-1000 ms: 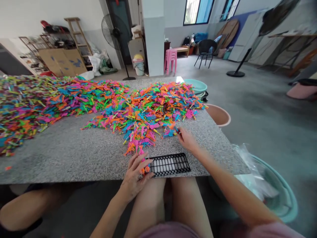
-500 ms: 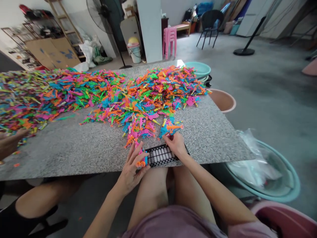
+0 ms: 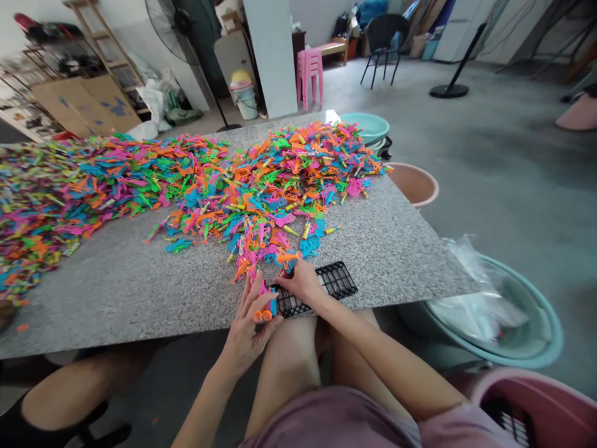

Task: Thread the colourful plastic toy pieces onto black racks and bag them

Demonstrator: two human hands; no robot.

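Note:
A small black lattice basket (image 3: pixel 339 281) lies on its long side along the near table edge, with white pieces partly showing inside. At its left end my left hand (image 3: pixel 246 326) is curled round several pink and blue plastic toy pieces (image 3: pixel 273 303), whose round orange tips (image 3: pixel 262 316) point toward me. My right hand (image 3: pixel 303 285) reaches over the basket and pinches orange and blue plastic toy pieces (image 3: pixel 288 257); its fingertips partly hide them. Just beyond both hands, loose pieces spill from a large multicoloured pile (image 3: pixel 289 180).
The grey speckled table (image 3: pixel 387 249) carries more piles to the left. A person's hand (image 3: pixel 6 313) shows at the left edge. Right of the table stand a green tub (image 3: pixel 553 336) with plastic bags, a pink tub (image 3: pixel 555 404) and a brown basin (image 3: pixel 415 186).
My right hand has moved left along the basket toward my left hand, carrying the orange and blue pieces. The other person's hand has drawn back toward the left edge.

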